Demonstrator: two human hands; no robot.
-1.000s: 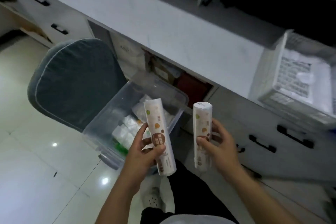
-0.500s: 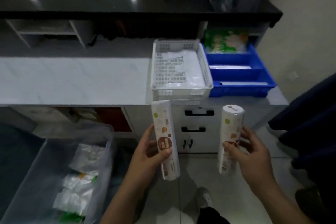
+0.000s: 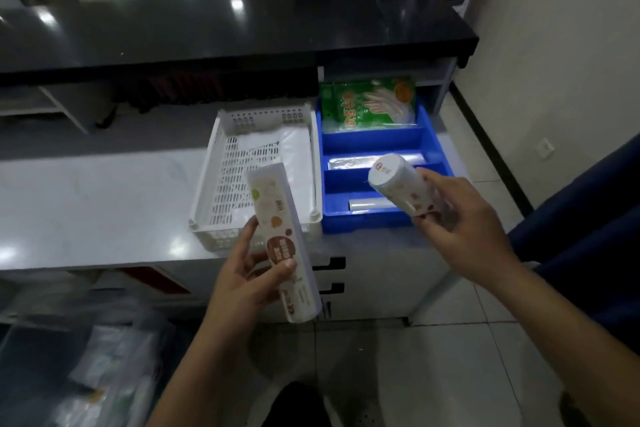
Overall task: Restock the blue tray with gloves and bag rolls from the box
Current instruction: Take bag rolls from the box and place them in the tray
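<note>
My left hand grips a white bag roll with brown and green dots, held near upright in front of the counter edge. My right hand grips a second bag roll, tilted with its round end toward the blue tray, just over the tray's near right part. The tray sits on the white counter and has three compartments: green glove packs at the back, a clear roll in the middle, another clear roll in the front. The clear plastic box stands on the floor at lower left.
A white perforated basket with plastic sheets sits left of the blue tray. A black upper counter overhangs the back. Drawer handles are below the white counter. A person in dark clothing stands at right.
The view has swung from the floor box up to the counter. Both hands carried their rolls forward; the right roll tipped and now hovers over the blue tray.
</note>
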